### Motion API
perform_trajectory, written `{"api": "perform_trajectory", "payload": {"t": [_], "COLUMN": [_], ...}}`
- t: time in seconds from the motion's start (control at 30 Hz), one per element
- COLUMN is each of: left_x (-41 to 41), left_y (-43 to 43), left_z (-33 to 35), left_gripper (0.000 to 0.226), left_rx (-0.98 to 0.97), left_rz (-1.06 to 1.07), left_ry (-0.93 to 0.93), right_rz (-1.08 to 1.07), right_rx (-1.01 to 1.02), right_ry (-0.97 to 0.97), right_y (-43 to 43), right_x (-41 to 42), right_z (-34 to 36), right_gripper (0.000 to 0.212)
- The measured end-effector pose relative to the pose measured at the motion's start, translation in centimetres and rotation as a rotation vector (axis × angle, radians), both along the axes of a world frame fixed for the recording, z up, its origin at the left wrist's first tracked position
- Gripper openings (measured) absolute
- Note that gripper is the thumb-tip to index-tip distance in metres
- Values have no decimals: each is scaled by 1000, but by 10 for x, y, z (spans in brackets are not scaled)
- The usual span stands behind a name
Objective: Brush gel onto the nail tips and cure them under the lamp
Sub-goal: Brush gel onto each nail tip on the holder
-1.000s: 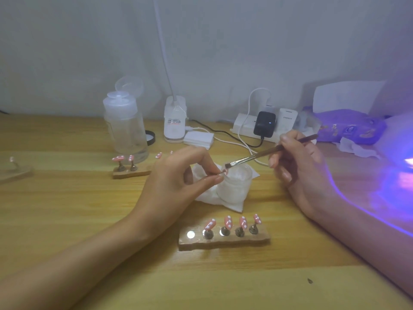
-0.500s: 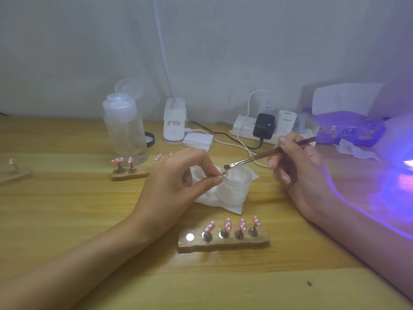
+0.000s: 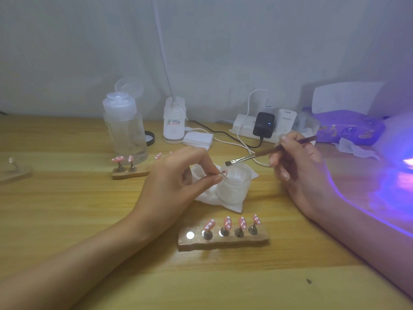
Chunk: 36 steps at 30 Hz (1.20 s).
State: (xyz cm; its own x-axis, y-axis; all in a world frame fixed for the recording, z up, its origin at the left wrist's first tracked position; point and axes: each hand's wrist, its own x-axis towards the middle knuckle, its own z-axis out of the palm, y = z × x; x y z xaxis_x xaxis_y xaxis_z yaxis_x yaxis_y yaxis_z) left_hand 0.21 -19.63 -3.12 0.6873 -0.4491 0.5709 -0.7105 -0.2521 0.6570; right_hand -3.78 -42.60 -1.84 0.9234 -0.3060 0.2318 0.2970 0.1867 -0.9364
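Note:
My left hand (image 3: 176, 177) pinches a small nail tip (image 3: 223, 173) between thumb and fingers, just over the rim of a frosted gel jar (image 3: 234, 186). My right hand (image 3: 295, 171) grips a brown-handled brush (image 3: 257, 154); its bristles hover slightly above the nail tip, near the jar's mouth. In front of the jar lies a wooden holder (image 3: 223, 241) with several pink dotted nail tips on stands and one bare metal spot at its left end. The lamp (image 3: 400, 157) glows violet at the right edge.
A second holder (image 3: 130, 173) with pink tips lies behind my left hand, beside a clear pump bottle (image 3: 125, 130). A power strip (image 3: 257, 126) with plugs and cables, a white desk-light base (image 3: 174, 121) and a purple wipes pack (image 3: 348, 128) line the back. A tissue (image 3: 207, 198) lies under the jar.
The brush tip has lifted slightly off the nail tip and drawn back to the right. My left hand has stayed over the jar with the tip in its pinch.

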Motion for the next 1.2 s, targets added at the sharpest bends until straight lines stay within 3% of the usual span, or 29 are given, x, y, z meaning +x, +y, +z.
{"api": "perform_trajectory", "payload": {"t": [1.2], "left_x": [-2], "left_y": [-1], "left_z": [4], "left_gripper": [21], "left_rx": [-61], "left_rz": [-38], "left_ry": [114], "right_rz": [-20], "right_rx": [-30], "right_ry": [18], "right_y": [0], "right_x": [1], "right_z": [-3], "right_gripper": [25]}}
